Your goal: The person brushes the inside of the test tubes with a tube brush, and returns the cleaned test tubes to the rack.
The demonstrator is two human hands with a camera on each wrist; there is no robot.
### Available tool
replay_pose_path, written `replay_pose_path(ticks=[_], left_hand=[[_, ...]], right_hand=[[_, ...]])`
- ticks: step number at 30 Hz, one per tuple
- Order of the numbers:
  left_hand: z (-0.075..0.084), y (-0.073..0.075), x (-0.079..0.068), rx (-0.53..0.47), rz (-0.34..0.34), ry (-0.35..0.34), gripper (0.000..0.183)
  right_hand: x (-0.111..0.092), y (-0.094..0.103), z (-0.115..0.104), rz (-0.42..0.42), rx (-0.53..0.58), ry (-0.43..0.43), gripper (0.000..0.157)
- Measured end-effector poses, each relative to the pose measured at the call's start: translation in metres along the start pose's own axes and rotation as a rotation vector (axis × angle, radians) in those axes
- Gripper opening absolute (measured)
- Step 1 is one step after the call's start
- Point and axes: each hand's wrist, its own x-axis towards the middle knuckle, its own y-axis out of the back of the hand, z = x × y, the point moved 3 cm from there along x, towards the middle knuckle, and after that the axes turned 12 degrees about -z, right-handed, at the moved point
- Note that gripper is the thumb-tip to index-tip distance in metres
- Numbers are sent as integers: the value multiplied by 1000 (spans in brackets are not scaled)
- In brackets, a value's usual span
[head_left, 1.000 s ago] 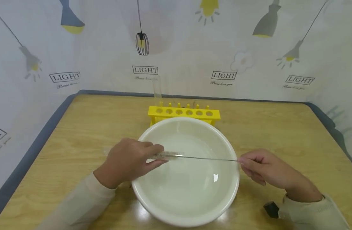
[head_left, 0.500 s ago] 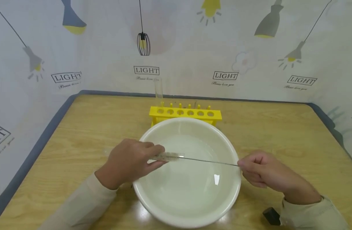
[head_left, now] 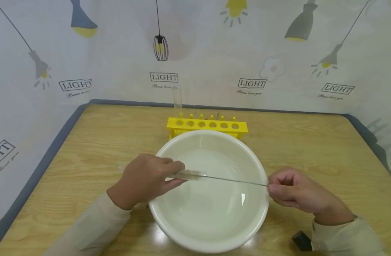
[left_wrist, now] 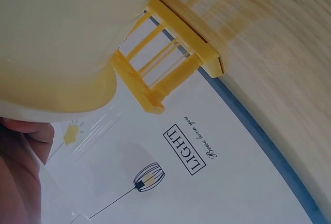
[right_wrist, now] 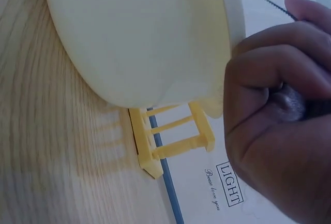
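Over the white basin (head_left: 211, 246), my left hand (head_left: 144, 181) grips a clear test tube (head_left: 203, 173) lying almost level, its mouth pointing right. The closed end juts out faintly behind the hand. Inside the tube are the pale bristles of a test tube brush (head_left: 235, 180), whose thin twisted wire runs out to the right. At the basin's right rim, my right hand (head_left: 302, 193) pinches the wire's end between thumb and forefinger. The right wrist view shows the curled fingers of this hand (right_wrist: 279, 79), with the wire passing behind them.
Just behind the basin stands a yellow test tube rack (head_left: 208, 125), with one clear tube (head_left: 177, 99) upright in its leftmost hole. A small black piece (head_left: 301, 241) is beside the right sleeve. Patterned wall covering (head_left: 208, 46) borders the wooden table (head_left: 96, 142).
My right hand has shifted slightly toward the near edge, so the wire slants down more to the right. The left hand keeps its hold on the tube. The head view has drifted a little.
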Motion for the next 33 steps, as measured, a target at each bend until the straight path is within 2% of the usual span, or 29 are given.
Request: replay_pose_path(ticks=[7,12,18,27,30,33], left_hand=[[0,0,-1,-24,3,-7,22],[0,-1,-1,-32,4,-13,21],[0,-1,0,-38,8,-18,20],[-1,-2,0,-54,13,-24,21],[-1,-2,0,-63,15,-7,20],[-2,-2,0,-76,22,19,20]], right_hand=[[-6,6,0,2,-223,44,37],[-12,9,-5,27,-333,59,38],[-17,11,-11,55,-398,33,39],[-21,17,-10,58,-370,11,39],[-20,15,-12,131,-376,-30,38],[-15,12,-17,264,-425,-59,36]])
